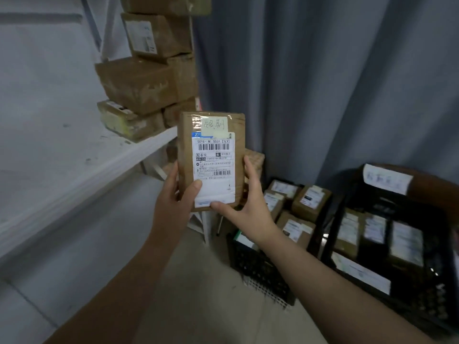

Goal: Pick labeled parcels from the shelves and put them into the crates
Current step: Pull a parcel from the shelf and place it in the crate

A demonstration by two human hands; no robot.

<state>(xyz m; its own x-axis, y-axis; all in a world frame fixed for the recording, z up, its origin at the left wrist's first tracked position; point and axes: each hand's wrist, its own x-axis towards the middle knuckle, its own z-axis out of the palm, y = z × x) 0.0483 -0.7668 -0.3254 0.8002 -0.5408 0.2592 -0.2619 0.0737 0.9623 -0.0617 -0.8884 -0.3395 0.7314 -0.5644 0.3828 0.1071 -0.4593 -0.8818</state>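
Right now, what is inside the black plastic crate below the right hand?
Several brown cardboard parcels with white labels lie in the black plastic crate, piled to its rim. The right arm covers part of its near side; anything beneath the top layer is hidden.

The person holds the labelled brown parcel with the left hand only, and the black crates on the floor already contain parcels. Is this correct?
Not quite: the head view shows both the left hand and the right hand gripping the labelled brown parcel. The black crates on the floor do already contain parcels.
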